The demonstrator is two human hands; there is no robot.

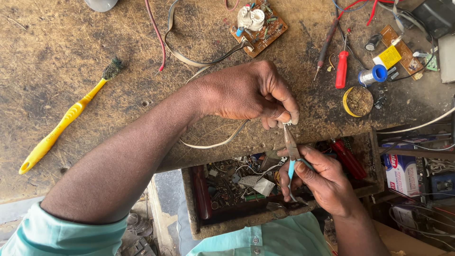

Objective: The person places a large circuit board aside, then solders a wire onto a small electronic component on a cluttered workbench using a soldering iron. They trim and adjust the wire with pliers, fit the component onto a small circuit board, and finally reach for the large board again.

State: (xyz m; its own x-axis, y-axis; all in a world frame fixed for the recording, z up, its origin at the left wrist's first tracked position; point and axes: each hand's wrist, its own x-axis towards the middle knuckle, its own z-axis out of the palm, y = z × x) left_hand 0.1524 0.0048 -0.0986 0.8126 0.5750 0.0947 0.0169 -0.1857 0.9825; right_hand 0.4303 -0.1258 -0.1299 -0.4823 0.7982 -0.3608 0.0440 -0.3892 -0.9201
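Right hand (322, 182) grips blue-handled pliers (291, 147), tips at 12 o'clock; left hand (251, 92) pinches small metal part (286, 123).

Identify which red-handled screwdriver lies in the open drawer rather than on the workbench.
The red-handled screwdriver just right of the right hand; the other red one lies up on the workbench.

An electronics repair workshop: circuit boards (259, 29), a solder spool (372, 75), screwdrivers (341, 69) and loose wires (156, 35) litter a scarred wooden bench (71, 52).
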